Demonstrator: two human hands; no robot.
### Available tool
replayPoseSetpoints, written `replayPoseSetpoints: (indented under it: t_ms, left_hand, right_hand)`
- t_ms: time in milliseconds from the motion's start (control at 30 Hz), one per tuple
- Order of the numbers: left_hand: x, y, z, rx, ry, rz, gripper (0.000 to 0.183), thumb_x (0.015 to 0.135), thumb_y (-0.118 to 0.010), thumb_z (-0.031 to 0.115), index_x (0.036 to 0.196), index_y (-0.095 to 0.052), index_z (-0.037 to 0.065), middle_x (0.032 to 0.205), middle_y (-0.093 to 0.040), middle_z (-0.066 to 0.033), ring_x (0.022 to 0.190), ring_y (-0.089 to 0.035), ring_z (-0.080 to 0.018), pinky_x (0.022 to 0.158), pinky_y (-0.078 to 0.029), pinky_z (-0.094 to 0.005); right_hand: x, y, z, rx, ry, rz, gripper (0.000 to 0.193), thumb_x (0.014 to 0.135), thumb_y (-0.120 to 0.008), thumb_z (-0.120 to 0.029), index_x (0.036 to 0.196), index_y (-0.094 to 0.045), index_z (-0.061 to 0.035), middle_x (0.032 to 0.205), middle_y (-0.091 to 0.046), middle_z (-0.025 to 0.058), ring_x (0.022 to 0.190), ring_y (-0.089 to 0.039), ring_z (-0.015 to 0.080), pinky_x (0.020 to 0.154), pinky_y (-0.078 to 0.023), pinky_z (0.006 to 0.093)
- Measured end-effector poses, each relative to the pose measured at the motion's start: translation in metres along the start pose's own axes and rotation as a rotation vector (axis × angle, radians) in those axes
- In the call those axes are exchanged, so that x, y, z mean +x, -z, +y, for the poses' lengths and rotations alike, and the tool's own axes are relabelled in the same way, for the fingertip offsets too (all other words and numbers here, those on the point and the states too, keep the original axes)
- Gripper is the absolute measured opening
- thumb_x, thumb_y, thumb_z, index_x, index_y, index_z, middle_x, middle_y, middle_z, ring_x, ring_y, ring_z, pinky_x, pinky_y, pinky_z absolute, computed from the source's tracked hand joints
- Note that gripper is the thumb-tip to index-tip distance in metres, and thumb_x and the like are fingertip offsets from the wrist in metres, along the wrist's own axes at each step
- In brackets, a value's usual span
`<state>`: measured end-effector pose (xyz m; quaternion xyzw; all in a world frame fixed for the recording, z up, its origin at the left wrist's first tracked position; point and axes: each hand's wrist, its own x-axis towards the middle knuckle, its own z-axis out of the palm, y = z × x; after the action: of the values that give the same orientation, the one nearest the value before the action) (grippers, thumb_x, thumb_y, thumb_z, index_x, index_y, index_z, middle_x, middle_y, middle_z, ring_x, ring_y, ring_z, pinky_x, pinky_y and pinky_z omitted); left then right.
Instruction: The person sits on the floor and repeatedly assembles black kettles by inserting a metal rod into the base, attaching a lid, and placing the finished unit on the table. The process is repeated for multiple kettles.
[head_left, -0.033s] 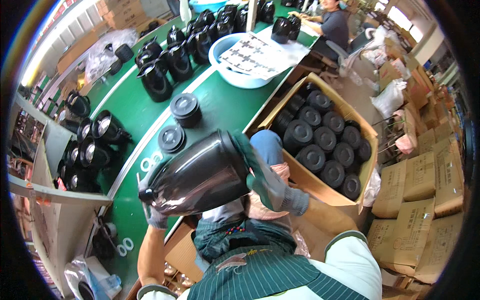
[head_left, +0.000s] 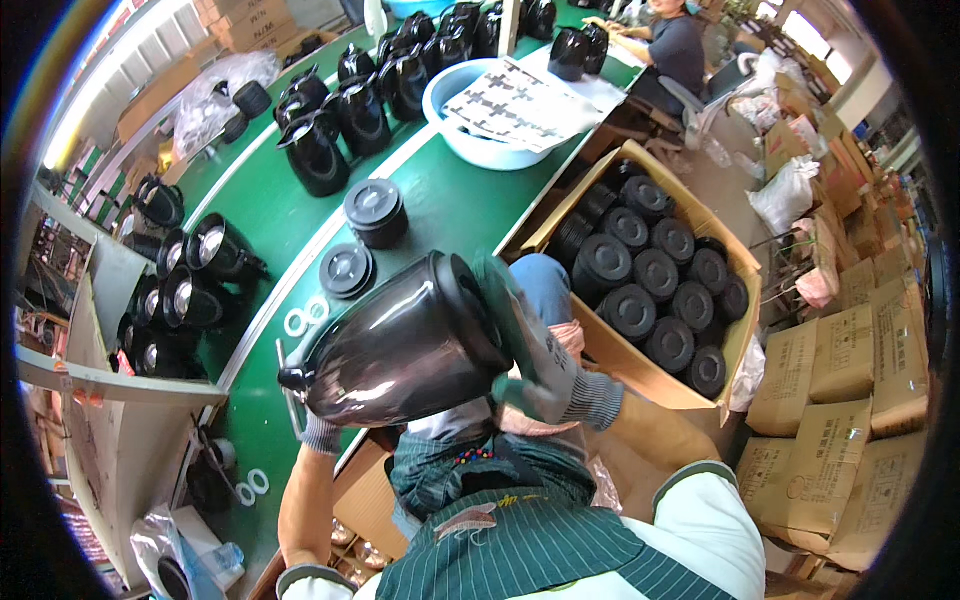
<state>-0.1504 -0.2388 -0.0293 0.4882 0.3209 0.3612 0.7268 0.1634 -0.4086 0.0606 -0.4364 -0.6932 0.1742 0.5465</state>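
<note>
A glossy black vacuum jug [head_left: 400, 345] lies on its side between my hands, its narrow end with a small black knob and thin metal strip to the left. My left hand [head_left: 319, 434] supports that end from beneath; only the glove cuff shows clearly, the fingers being behind the jug. At the wide end, my right hand [head_left: 535, 350], in a green and grey glove, grips the black round base [head_left: 470, 300], fingers on its far edge and thumb on its near edge. Two black round caps [head_left: 347, 270] and a pair of white rings [head_left: 306, 316] lie on the green table beyond.
An open carton [head_left: 560, 215] of black round caps stands at the right. Black jugs [head_left: 318, 155] line the far table, near a light-blue basin [head_left: 480, 150] with a patterned sheet. More jugs [head_left: 215, 250] lie at left. Another person [head_left: 675, 50] sits at the far end. Cartons [head_left: 830, 440] are stacked right.
The jug has turned slightly, showing more of its base. My right hand has shifted a little to the right with the wide end. The whole view has moved slightly.
</note>
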Motion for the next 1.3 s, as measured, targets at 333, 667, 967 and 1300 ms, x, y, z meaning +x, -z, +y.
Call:
replayPoseSetpoints:
  t_ms: [333, 667, 967, 1300]
  left_hand:
    - [-0.013, -0.041, 0.018, 0.172, -0.073, 0.002, 0.051, 0.082, -0.079, 0.027, 0.122, -0.07, -0.002, 0.107, -0.077, -0.0173, 0.097, -0.075, -0.0327, 0.089, -0.058, -0.0405]
    - [-0.016, -0.139, 0.004, 0.636, -0.474, 0.118, 0.068, 0.08, -0.085, 0.029, 0.135, -0.063, -0.006, 0.11, -0.075, -0.0194, 0.097, -0.075, -0.0328, 0.088, -0.058, -0.0414]
    - [-0.062, -0.138, -0.038, 1.099, -0.873, -0.171, 0.075, 0.081, -0.072, 0.017, 0.151, -0.051, 0.002, 0.134, -0.067, -0.0229, 0.117, -0.066, -0.0416, 0.097, -0.056, -0.0478]
    - [-0.081, -0.059, -0.017, 1.505, -0.701, 0.167, 0.067, 0.086, -0.077, 0.04, 0.145, -0.06, 0.011, 0.149, -0.057, -0.0178, 0.13, -0.054, -0.0454, 0.11, -0.043, -0.0599]
  right_hand:
    - [0.006, -0.002, -0.006, 0.071, 0.025, 0.072, 0.086, 0.098, -0.055, -0.053, 0.159, -0.034, 0.0042, 0.161, -0.032, 0.0296, 0.145, -0.035, 0.0478, 0.121, -0.026, 0.0543]
    - [-0.061, 0.031, 0.143, 1.435, -0.456, 0.257, 0.054, 0.106, -0.06, -0.017, 0.154, -0.044, 0.003, 0.15, -0.057, 0.013, 0.127, -0.062, 0.0182, 0.113, -0.048, 0.0299]
    - [-0.153, 0.037, 0.246, 0.947, -0.602, 0.381, 0.06, 0.106, -0.059, -0.042, 0.145, -0.055, 0.0037, 0.142, -0.062, 0.0088, 0.129, -0.058, 0.0212, 0.114, -0.045, 0.0343]
    - [-0.082, 0.027, 0.079, 0.574, -0.575, -0.128, 0.027, 0.092, -0.076, -0.007, 0.118, -0.074, 0.0002, 0.136, -0.068, 0.0136, 0.129, -0.061, 0.0232, 0.112, -0.046, 0.0386]
